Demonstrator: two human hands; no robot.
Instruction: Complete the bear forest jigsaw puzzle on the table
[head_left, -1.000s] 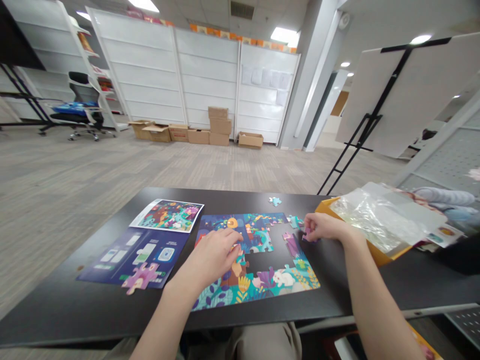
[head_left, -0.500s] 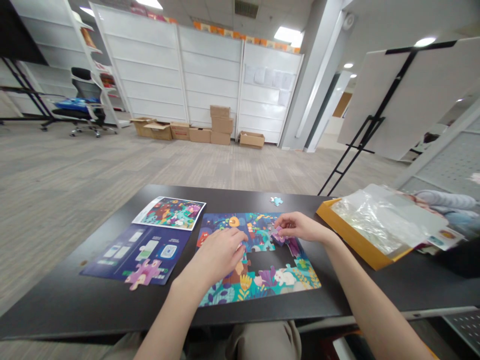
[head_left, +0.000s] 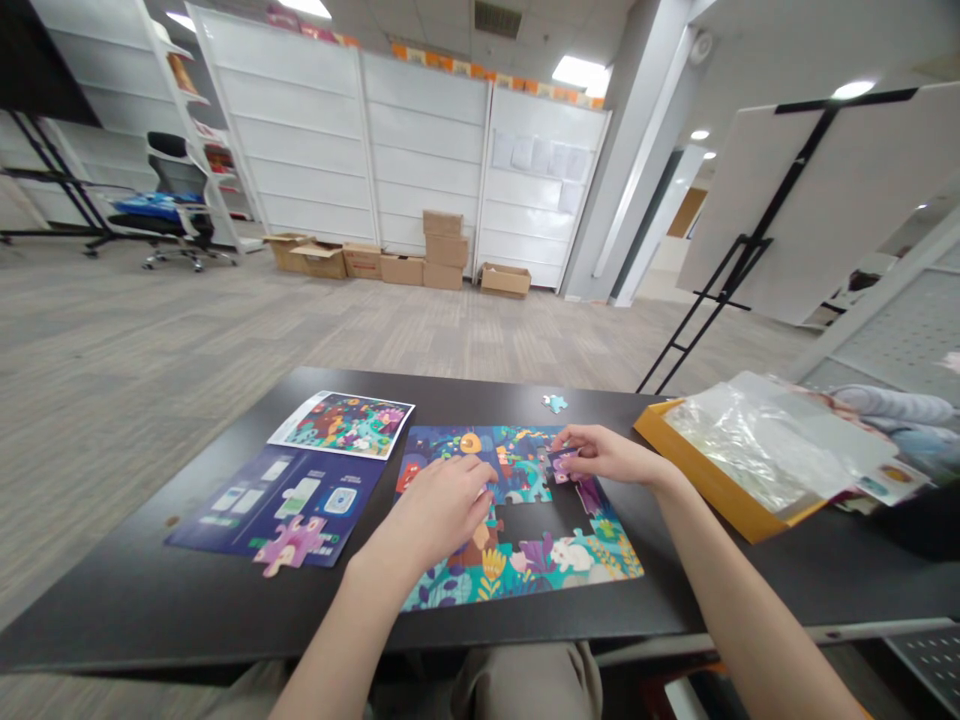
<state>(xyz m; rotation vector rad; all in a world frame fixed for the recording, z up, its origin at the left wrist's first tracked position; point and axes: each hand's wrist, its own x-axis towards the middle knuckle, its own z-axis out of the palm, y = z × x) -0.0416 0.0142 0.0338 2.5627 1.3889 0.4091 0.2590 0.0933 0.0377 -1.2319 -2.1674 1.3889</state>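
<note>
The right hand (head_left: 600, 455), the nearer of the two, grips a purple puzzle piece (head_left: 562, 468) in its fingertips; the piece lies just to the left of that hand, at the upper right edge of the gap in the puzzle (head_left: 491, 568), and its long axis is too hidden by the fingers to tell. The left hand (head_left: 442, 505) rests over the puzzle's left part, fingers loosely curled and pointing toward the piece, and whether it grips anything cannot be told.

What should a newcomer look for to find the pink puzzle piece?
On the black table, left of the puzzle, lies a dark blue sheet. The pink piece overhangs its near edge, untouched, unlike the purple piece in the right hand.
</note>
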